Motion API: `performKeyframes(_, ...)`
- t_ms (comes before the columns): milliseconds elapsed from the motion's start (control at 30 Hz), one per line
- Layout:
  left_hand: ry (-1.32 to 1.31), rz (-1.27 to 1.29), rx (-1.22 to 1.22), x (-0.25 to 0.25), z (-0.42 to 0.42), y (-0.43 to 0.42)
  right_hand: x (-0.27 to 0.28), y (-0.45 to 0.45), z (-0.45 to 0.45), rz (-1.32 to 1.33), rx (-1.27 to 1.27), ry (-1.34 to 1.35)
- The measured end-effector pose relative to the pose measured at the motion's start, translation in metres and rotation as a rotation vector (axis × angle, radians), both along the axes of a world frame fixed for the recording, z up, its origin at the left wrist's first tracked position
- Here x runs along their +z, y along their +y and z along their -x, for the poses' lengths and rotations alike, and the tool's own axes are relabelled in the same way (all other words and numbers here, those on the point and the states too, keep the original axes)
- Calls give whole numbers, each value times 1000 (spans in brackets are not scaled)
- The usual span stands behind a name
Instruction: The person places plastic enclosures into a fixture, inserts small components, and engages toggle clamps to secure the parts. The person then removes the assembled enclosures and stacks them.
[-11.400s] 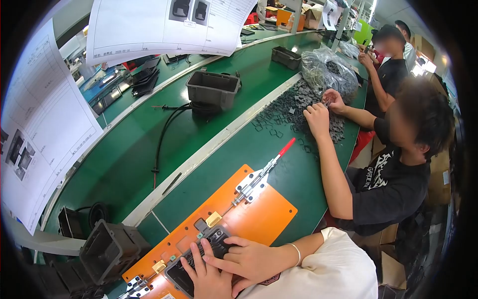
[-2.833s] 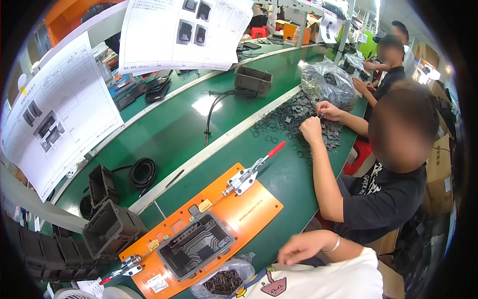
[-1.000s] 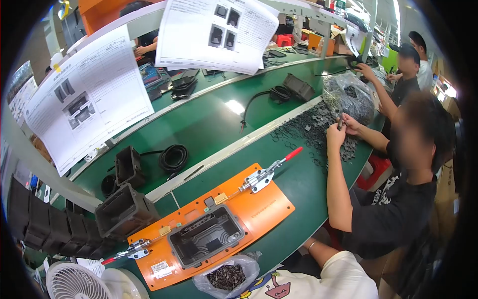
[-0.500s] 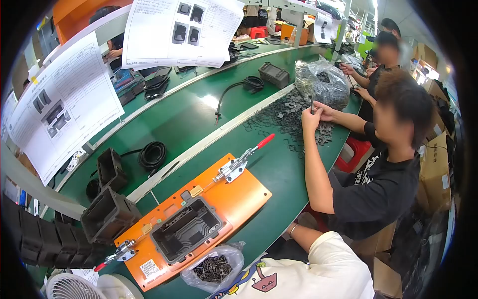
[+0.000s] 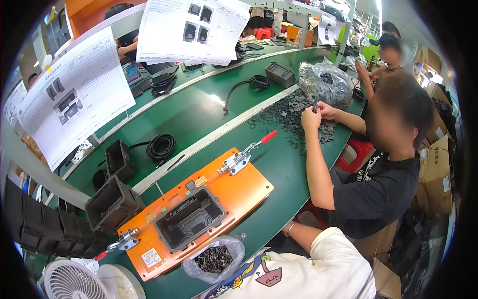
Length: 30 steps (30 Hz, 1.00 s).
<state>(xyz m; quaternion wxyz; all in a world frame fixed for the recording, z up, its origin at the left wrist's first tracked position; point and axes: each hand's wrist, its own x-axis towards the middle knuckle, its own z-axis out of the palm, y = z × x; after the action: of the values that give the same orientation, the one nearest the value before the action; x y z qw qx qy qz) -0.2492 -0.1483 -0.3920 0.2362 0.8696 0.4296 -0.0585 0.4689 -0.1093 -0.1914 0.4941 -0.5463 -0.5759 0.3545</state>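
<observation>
Grip in the right hand (image 5: 286, 227) cannot be told, as it lies mostly hidden past its bracelet (image 5: 291, 228), and the left hand is out of view, while the open dark housing (image 5: 202, 234) rests on the orange board (image 5: 249, 187), beside the plastic bag (image 5: 236, 245) of thin dark pieces (image 5: 214, 259).

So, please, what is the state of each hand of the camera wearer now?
Left hand: out of view, cannot be told.
Right hand: hidden beyond the bracelet, so open or closed cannot be told.
</observation>
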Motion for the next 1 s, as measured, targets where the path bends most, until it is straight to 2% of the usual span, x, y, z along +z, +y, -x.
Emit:
performKeyframes(267, 102, -127, 23, -15, 14, -44, -13, 0, 71, 26, 157, -226)
performKeyframes(300, -92, -242, 30, -18, 14, -45, -16, -1, 81, 19, 176, -256)
performKeyframes(367, -83, -213, 87, -13, 18, -50, -22, -6, 101, 11, 209, -316)
performKeyframes(433, -75, -139, 172, 5, -6, -37, -27, -11, 116, 3, 235, -375)
performKeyframes(633, -61, 98, 402, 126, -133, 5, -44, -41, 138, -3, 285, -556)
performKeyframes(667, -60, 139, 442, 139, -145, 0, -27, -43, 141, 148, 338, -599)
performKeyframes(700, -44, -77, 400, 145, -149, -7, -22, -43, 143, 174, 401, -589)
performKeyframes(767, -141, -144, 411, 144, -150, -13, -10, -46, 145, 211, 495, -551)
performKeyframes(833, -136, -104, 446, 143, -149, -11, -26, -49, 142, 197, 476, -554)
performKeyframes(933, -190, 80, 445, 128, -138, -8, -42, -56, 135, 324, 453, -657)
performKeyframes(1000, -205, 104, 378, 155, -124, -12, -30, -56, 132, 394, 429, -726)
